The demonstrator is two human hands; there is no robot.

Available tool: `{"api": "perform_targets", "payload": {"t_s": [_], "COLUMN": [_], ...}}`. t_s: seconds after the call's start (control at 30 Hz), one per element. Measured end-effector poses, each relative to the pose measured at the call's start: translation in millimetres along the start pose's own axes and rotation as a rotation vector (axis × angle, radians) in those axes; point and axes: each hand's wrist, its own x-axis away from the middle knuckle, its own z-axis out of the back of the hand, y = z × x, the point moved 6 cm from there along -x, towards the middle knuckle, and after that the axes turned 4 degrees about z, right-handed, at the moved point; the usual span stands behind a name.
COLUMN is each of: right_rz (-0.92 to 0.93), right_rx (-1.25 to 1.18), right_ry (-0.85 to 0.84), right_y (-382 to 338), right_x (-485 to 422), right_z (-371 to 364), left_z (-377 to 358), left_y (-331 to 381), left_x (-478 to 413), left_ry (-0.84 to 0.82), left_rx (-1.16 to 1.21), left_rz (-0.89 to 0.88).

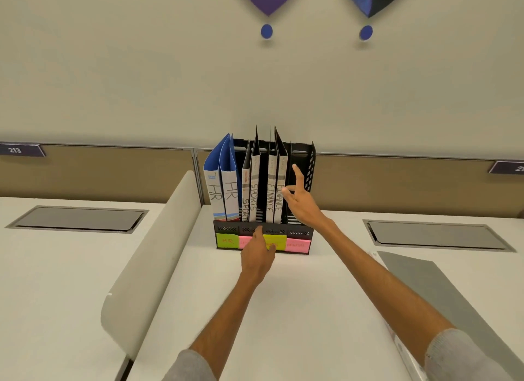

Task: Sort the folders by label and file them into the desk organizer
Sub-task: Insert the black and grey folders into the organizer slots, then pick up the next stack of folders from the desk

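Black mesh organizer (300,233): at the back of the worktop (283,295), holding 2 HR folders (224,193), 2 SPORTS folders (253,193) and 2 FINANCE folders (273,193) upright; the 4th slot looks empty.
Risk: a nudge could tip the outer FINANCE folder into the 4th slot.
Left grip (258,253): fingers extended against the organizer's front wall, holding nothing.
Right grip (300,202): fingers spread wide beside the FINANCE folders, holding nothing; contact unclear.

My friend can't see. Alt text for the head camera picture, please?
Six labelled folders stand in a black mesh desk organizer: two HR, two SPORTS, two FINANCE. The left hand is at its coloured sticky notes; the open right hand is beside FINANCE.
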Motion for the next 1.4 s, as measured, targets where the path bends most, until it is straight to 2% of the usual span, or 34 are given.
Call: {"api": "perform_targets", "payload": {"t_s": [0.23, 0.53, 0.83, 1.0, 1.17, 1.4], "right_rz": [-0.157, -0.381, -0.574, -0.638, -0.689, -0.735], "right_rx": [0.006, 0.050, 0.105, 0.128, 0.132, 0.146], "right_ry": [0.014, 0.033, 0.115, 0.180, 0.162, 0.096], "right_y": [10, 43, 85, 109, 145, 212], "right_x": [53, 131, 209, 240, 265, 294], "right_z": [-2, 24, 74, 105, 133, 177], "left_z": [17, -7, -50, -74, -112, -180], "left_y": [14, 31, 67, 88, 114, 160], "left_x": [28, 56, 97, 104, 110, 125], "left_ry": [0.076, -0.071, -0.181, -0.253, -0.323, -0.439], "left_rx": [-0.041, -0.043, 0.068, 0.073, 0.063, 0.130], "left_rz": [-0.156, -0.166, -0.241, -0.228, -0.184, -0.023]}}
